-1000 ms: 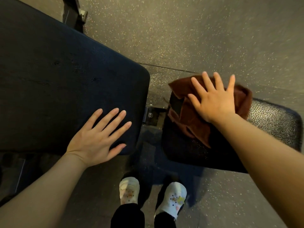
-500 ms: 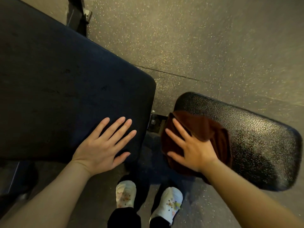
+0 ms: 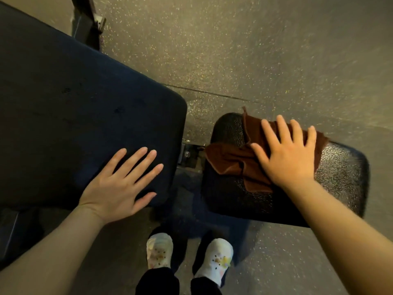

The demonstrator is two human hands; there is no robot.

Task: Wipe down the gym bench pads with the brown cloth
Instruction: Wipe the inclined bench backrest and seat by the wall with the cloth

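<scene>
**Cloth under my right palm, seat pad running off toward four o'clock**

My right hand [image 3: 289, 154] presses the brown cloth [image 3: 236, 160] flat onto the small seat pad [image 3: 340, 173], fingers [image 3: 270, 133] straight and spread, gripping nothing. Most of the cloth bunches out at nine o'clock from those fingers, over the pad's rounded end. The pad's long axis runs from ten to four o'clock, so I judge the unwiped stretch lies toward four. It is glossy, pebbled black vinyl; the cloth is soft, creased terry. My left hand [image 3: 119, 186] rests flat, fingers apart, on the big matte back pad [image 3: 74, 116], well apart from the cloth.
</scene>
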